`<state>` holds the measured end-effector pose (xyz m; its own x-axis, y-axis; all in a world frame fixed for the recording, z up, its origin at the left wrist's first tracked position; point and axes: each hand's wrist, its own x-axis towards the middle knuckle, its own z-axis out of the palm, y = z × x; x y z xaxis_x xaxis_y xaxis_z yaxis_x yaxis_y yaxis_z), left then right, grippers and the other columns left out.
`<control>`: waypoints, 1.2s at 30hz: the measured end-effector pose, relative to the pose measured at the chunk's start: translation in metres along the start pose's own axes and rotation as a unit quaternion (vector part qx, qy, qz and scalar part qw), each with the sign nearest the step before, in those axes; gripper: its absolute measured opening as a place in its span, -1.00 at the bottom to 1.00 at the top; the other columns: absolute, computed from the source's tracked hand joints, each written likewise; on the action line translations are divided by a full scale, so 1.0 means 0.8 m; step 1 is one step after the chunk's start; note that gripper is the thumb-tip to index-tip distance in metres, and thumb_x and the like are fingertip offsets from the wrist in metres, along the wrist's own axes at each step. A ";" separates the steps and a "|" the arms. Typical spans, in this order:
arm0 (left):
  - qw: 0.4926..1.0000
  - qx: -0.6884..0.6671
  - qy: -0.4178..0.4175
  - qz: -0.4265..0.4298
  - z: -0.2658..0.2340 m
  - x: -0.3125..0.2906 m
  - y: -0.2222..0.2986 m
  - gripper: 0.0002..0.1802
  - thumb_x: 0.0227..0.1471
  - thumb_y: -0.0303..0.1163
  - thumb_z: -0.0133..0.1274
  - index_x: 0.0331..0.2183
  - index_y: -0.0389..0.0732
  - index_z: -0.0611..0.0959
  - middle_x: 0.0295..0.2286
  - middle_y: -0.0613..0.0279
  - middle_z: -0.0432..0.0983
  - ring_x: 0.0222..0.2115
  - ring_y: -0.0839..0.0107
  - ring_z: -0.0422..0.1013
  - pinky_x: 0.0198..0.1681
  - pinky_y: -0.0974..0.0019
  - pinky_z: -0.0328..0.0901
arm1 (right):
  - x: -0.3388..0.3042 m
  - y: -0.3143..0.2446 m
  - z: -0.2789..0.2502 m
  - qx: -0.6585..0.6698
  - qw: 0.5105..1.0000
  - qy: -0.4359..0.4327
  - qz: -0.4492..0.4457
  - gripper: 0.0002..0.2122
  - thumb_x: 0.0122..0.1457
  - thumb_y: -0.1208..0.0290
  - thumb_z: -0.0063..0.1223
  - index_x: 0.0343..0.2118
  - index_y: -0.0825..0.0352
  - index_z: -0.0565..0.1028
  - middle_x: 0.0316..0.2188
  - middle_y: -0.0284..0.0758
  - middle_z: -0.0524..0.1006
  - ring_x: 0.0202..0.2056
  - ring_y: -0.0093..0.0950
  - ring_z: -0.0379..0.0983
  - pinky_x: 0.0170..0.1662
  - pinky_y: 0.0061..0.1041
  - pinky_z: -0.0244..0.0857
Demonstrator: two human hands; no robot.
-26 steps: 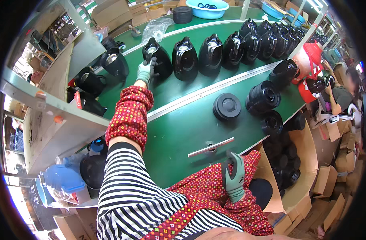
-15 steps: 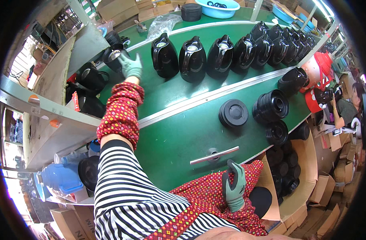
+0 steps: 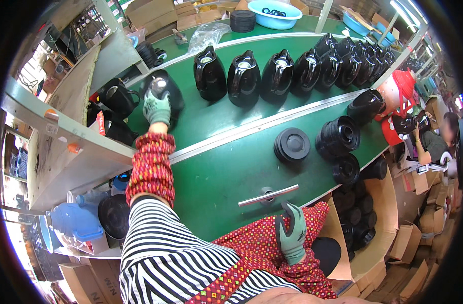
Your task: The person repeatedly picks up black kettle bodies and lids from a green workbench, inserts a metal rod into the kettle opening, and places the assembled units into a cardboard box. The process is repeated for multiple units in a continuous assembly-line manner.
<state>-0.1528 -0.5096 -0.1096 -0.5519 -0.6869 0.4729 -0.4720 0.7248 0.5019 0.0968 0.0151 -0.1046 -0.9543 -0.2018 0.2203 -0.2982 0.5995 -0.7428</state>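
My left hand [image 3: 157, 108], in a grey-green glove, is closed at the near side of a glossy black thermos jug [image 3: 174, 96] at the left end of the green bench. The jug is slightly blurred, and my fingers hide its handle. A row of similar black jugs [image 3: 243, 83] stands upright to its right, handles toward me. My right hand [image 3: 292, 235], gloved too, rests over my red patterned apron at the bench's near edge. Its fingers are bent but apart, holding nothing. Just beyond it lies a metal bar [image 3: 268, 195] on a small round base.
Stacked black round parts [image 3: 337, 134] and a shorter stack of black discs [image 3: 292, 144] sit on the near bench strip. A cardboard box [image 3: 383, 223] of black parts stands at right. More black jugs [image 3: 118, 99] crowd the left frame. A metal rail [image 3: 262, 123] crosses the bench.
My left hand has gone from spread fingers to a grip on the jug. That jug has come nearer and to the right. My right hand stays almost in place.
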 end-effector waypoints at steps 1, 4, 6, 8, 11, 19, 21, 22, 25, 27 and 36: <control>1.000 -0.014 -0.022 0.003 -0.022 -0.026 0.005 -0.27 -0.03 -0.08 0.43 0.12 -0.18 0.59 0.02 -0.05 0.59 0.04 -0.03 0.53 0.10 0.03 0.42 | 0.000 0.001 -0.001 0.004 1.000 -0.003 -0.007 -0.57 0.17 0.56 0.22 0.13 0.41 0.50 0.04 -0.10 0.56 -0.03 -0.19 0.55 0.04 -0.31 0.46; 0.986 -0.113 -0.041 0.118 -0.090 -0.115 0.029 -0.56 -0.03 -0.26 0.43 -0.13 -0.20 0.66 -0.07 -0.01 0.65 -0.10 -0.04 0.58 -0.02 0.07 0.44 | -0.001 0.000 -0.001 0.033 0.999 -0.007 0.010 -0.57 0.18 0.55 0.21 0.14 0.43 0.48 0.06 -0.07 0.52 0.04 -0.15 0.51 0.13 -0.28 0.41; 0.955 -0.193 -0.081 0.209 -0.163 -0.169 0.077 -0.71 -0.06 -0.46 0.41 -0.27 -0.23 0.67 -0.07 0.00 0.66 -0.13 -0.04 0.59 -0.06 0.11 0.46 | 0.005 0.001 -0.003 0.087 0.996 0.005 0.016 -0.49 0.19 0.46 0.30 0.20 0.42 0.45 0.07 -0.04 0.49 0.00 -0.08 0.51 0.07 -0.22 0.43; 0.917 -0.229 -0.114 0.307 -0.209 -0.202 0.094 -0.67 -0.15 -0.53 0.41 -0.28 -0.23 0.66 -0.01 -0.04 0.64 -0.17 -0.02 0.61 -0.12 0.13 0.49 | 0.030 -0.025 -0.015 0.101 0.995 0.004 -0.021 -0.43 0.23 0.43 0.32 0.28 0.42 0.39 0.09 -0.03 0.47 -0.02 -0.15 0.53 0.06 -0.25 0.44; 0.851 -0.274 -0.238 0.379 -0.260 -0.244 0.135 -0.60 -0.23 -0.54 0.44 -0.24 -0.22 0.68 0.07 -0.04 0.61 -0.28 0.05 0.63 -0.24 0.19 0.51 | 0.056 -0.034 -0.012 0.347 0.935 -0.020 0.069 -0.30 0.21 0.36 0.40 0.35 0.39 0.29 0.05 -0.14 0.53 -0.16 -0.46 0.57 -0.05 -0.40 0.47; 0.657 -0.305 -0.337 0.602 -0.302 -0.326 0.210 -0.46 -0.28 -0.37 0.51 -0.15 -0.18 0.73 0.00 -0.04 0.64 -0.36 0.15 0.63 -0.30 0.14 0.53 | 0.055 -0.052 -0.102 0.522 0.811 -0.153 0.217 -0.34 0.33 0.07 0.27 0.33 0.38 0.32 0.18 -0.23 0.50 0.13 -0.44 0.51 0.18 -0.44 0.46; 0.649 -0.430 -0.418 0.468 -0.299 -0.331 0.218 -0.39 -0.15 -0.46 0.44 0.01 -0.27 0.64 -0.02 -0.07 0.63 -0.28 0.19 0.64 -0.14 0.15 0.51 | 0.023 -0.040 -0.118 0.563 0.792 -0.106 0.213 -0.33 0.33 0.06 0.26 0.32 0.43 0.33 0.19 -0.21 0.50 0.15 -0.37 0.51 0.26 -0.34 0.42; 0.678 -0.441 -0.404 0.426 -0.286 -0.333 0.214 -0.37 -0.03 -0.51 0.32 0.11 -0.30 0.53 0.07 -0.07 0.54 -0.13 0.18 0.57 0.00 0.16 0.43 | 0.005 -0.026 -0.123 0.592 0.769 -0.077 0.228 -0.33 0.31 0.07 0.29 0.32 0.43 0.33 0.17 -0.20 0.52 0.12 -0.38 0.54 0.23 -0.35 0.44; 0.733 -0.512 -0.411 0.179 -0.234 -0.350 0.197 -0.25 0.17 -0.67 0.05 0.37 -0.32 0.27 0.30 -0.09 0.24 0.19 0.13 0.41 0.27 0.15 0.30 | -0.054 0.028 -0.144 0.627 0.747 -0.056 0.213 -0.31 0.32 0.07 0.22 0.34 0.46 0.31 0.25 -0.16 0.48 0.20 -0.30 0.50 0.29 -0.29 0.38; 0.567 -0.531 -0.629 -0.036 -0.186 -0.355 0.173 -0.13 0.22 -0.58 0.16 0.44 -0.26 0.16 0.38 0.07 0.16 0.27 0.26 0.31 0.32 0.18 0.26 | -0.069 0.040 -0.151 0.702 0.679 -0.047 0.212 -0.34 0.33 0.09 0.20 0.33 0.46 0.34 0.23 -0.15 0.51 0.18 -0.27 0.52 0.28 -0.28 0.39; 0.420 -0.614 -0.658 -0.118 -0.158 -0.404 0.157 0.03 0.08 -0.37 0.40 0.42 -0.26 0.18 0.37 -0.06 0.21 0.28 0.17 0.35 0.34 0.11 0.32 | 0.027 -0.019 -0.139 0.630 0.697 -0.199 0.278 -0.23 0.10 0.07 0.46 0.27 0.45 0.40 0.12 -0.22 0.57 0.11 -0.37 0.54 0.24 -0.32 0.39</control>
<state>0.0531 -0.2032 -0.1079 -0.8725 0.4785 -0.0989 -0.3562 -0.4842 0.7992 0.0786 0.0875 -0.0182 -0.7612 -0.5584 -0.3298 0.6072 -0.4351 -0.6648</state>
